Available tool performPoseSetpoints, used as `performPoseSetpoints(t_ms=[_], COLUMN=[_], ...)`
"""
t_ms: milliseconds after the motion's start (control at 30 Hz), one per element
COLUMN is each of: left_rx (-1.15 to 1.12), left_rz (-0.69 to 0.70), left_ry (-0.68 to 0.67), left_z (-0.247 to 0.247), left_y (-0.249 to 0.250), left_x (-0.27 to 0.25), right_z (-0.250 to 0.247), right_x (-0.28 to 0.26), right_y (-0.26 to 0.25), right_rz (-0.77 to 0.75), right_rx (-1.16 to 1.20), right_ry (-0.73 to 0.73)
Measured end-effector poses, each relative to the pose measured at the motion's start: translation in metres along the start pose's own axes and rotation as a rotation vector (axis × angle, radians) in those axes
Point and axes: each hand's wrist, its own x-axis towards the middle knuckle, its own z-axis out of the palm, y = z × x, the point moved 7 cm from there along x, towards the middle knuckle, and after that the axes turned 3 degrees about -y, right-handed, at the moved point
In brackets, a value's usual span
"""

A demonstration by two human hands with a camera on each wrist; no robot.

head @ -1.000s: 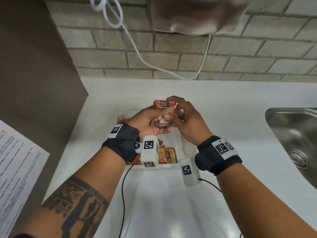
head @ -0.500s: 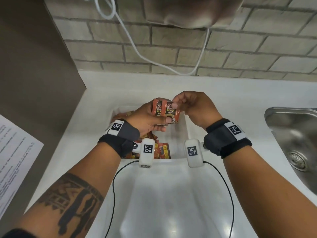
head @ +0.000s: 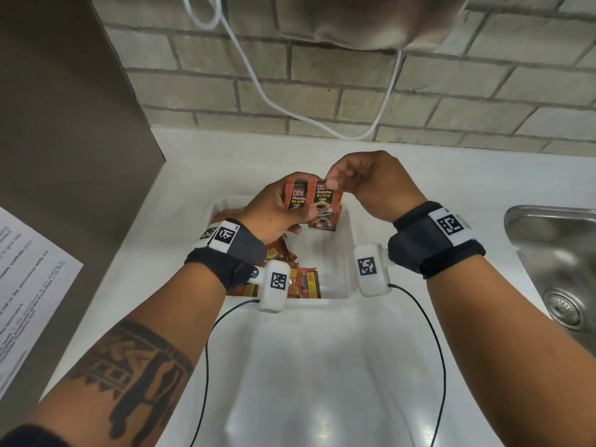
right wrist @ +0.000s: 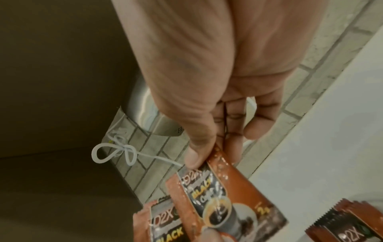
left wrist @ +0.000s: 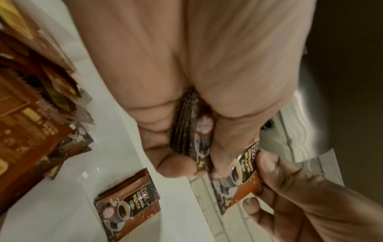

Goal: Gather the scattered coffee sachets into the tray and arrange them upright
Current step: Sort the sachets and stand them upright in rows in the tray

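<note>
- The head view alone shows the whole layout: both hands meet in the upper middle of the frame, above the far end of a white tray [head: 346, 240] on a white counter [head: 322, 366], with a steel sink [head: 554, 253] at the right edge and a printed sheet [head: 29, 279] at the left edge.
- In that view the left hand [head: 274, 211] grips a small bunch of sachets [head: 295, 196], thumb pressed across their fronts, while the right hand [head: 371, 182] pinches the top edge of the front sachet [head: 324, 204] between thumb and forefinger.
- The left wrist view shows what the head view hides: the crimped edges of the bunch [left wrist: 186, 127] wedged between curled fingers and palm, and, at lower centre, a single sachet [left wrist: 128, 208] lying flat on the tray floor.
- A loose pile of sachets [left wrist: 37, 117] fills the left edge of that frame; in the head view only part of it peeks out beneath the left wrist, in the tray's near left corner.
- The right wrist view shows the pinch closely: thumb and forefinger closed on the sachet's corner [right wrist: 217, 157], the other fingers loosely curled behind.
- The sachets are orange-brown foil with a dark panel reading "D2X" and "BLACK", a cup of black coffee pictured below, and serrated ends.
</note>
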Motion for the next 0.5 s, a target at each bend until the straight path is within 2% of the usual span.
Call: performPoseSetpoints(t_ms=[133,233,367,400,500], left_rx=[0.163,0.094,0.002,0.054,0.415], left_rz=[0.037,-0.116,-0.298,-0.345,-0.472], left_ry=[0.113,0.188,0.027,-0.032,-0.233], left_z=[-0.018,-0.034,-0.018,-0.010,0.017], left_y=[0.003,-0.014,-0.030,-0.030,-0.036], left_x=[0.001,-0.004,-0.010,-0.011,-0.004], right_z=[-0.009,-0.004,0.013,0.017,0.030], right_x=[0.003,0.006,0.009,0.009,0.012], right_y=[0.009,0.027,0.054,0.059,0.069], right_rz=[0.032,0.090,0.205,0.224,0.250], right_rx=[-0.074,-0.180,-0.208,-0.223,-0.252], right_ry=[0.047,0.008,-0.051,-0.064,-0.102])
